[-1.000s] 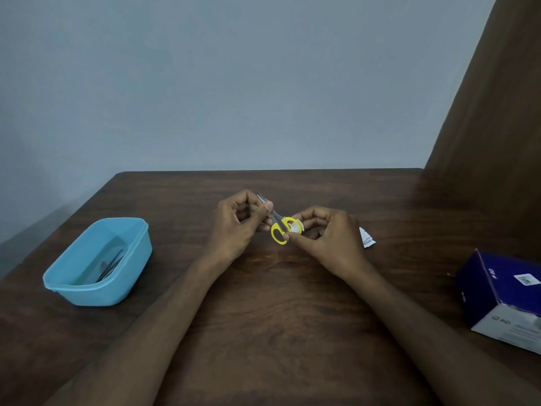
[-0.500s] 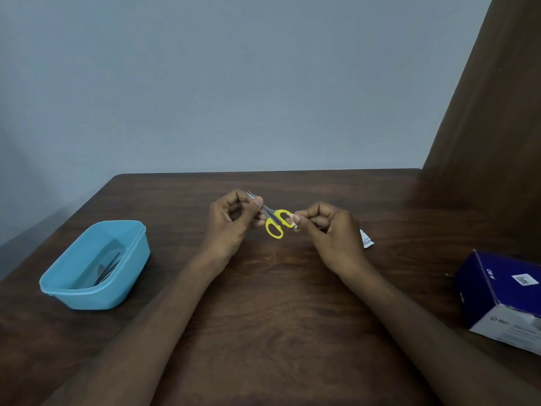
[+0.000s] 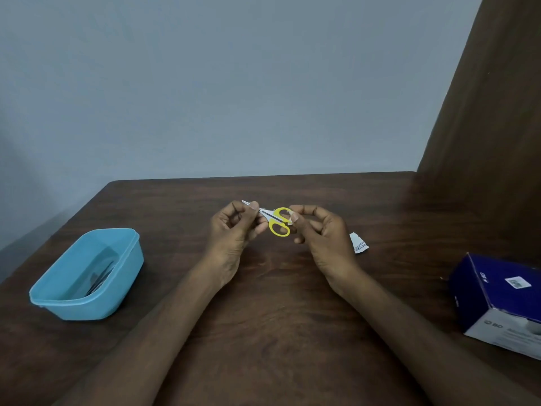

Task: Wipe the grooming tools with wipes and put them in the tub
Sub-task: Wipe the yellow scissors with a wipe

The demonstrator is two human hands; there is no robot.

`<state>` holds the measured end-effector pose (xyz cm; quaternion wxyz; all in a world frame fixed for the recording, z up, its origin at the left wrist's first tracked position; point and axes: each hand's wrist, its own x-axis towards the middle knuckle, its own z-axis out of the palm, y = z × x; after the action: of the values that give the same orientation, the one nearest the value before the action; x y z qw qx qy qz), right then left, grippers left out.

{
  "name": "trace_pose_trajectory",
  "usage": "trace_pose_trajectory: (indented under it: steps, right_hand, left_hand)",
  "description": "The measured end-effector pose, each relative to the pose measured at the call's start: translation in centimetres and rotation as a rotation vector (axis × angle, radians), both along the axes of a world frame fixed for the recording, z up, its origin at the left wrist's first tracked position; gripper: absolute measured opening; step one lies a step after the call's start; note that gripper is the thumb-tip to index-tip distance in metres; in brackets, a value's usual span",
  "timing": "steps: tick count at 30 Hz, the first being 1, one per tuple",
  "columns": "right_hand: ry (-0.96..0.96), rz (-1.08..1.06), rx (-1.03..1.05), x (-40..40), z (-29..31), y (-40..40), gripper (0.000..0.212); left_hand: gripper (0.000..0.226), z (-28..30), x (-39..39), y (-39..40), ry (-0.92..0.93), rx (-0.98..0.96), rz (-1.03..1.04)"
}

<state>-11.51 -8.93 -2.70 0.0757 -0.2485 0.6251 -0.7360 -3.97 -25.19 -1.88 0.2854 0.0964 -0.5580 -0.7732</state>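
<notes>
Small scissors with yellow handles [image 3: 279,227] are held above the middle of the table. My left hand [image 3: 231,232] pinches their metal blades, whose tip sticks out past my thumb. My right hand [image 3: 325,238] pinches a small white wipe [image 3: 289,220] against the upper handle loop; most of the wipe is hidden by my fingers. The light blue tub [image 3: 87,309] stands at the left of the table, with dark metal tools [image 3: 99,278] lying inside it.
A torn white wipe wrapper [image 3: 358,243] lies on the table just right of my right hand. A dark blue and white box [image 3: 497,300] sits at the right edge. A brown wooden panel [image 3: 491,127] rises at the right. The dark wooden table [image 3: 278,317] meets a grey wall behind.
The scissors have shifted slightly left and turned in my left hand. My right fingers with the wipe have moved from the lower side of the handles to the upper loop.
</notes>
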Motion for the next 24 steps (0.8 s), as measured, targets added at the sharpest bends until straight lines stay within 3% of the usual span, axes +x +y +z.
trace_pose_trajectory:
  steps: [11,16,21,24]
  right_hand:
    - [-0.005,0.138,0.127,-0.3,-0.2,0.3,0.012]
    - [0.114,0.059,0.233,-0.4,-0.3,0.6,0.009]
    - [0.355,-0.183,0.298,-0.6,-0.2,1.0,0.01]
    - [0.355,-0.193,0.289,-0.3,-0.1,0.9,0.014]
  left_hand:
    - [0.019,0.3,0.6,-0.1,-0.017,-0.223,0.052]
    - [0.018,-0.1,0.4,-0.4,-0.024,-0.261,0.099]
    - [0.019,-0.5,0.1,-0.2,-0.084,-0.265,0.108]
    - [0.019,-0.6,0.0,-0.2,-0.089,-0.252,0.114]
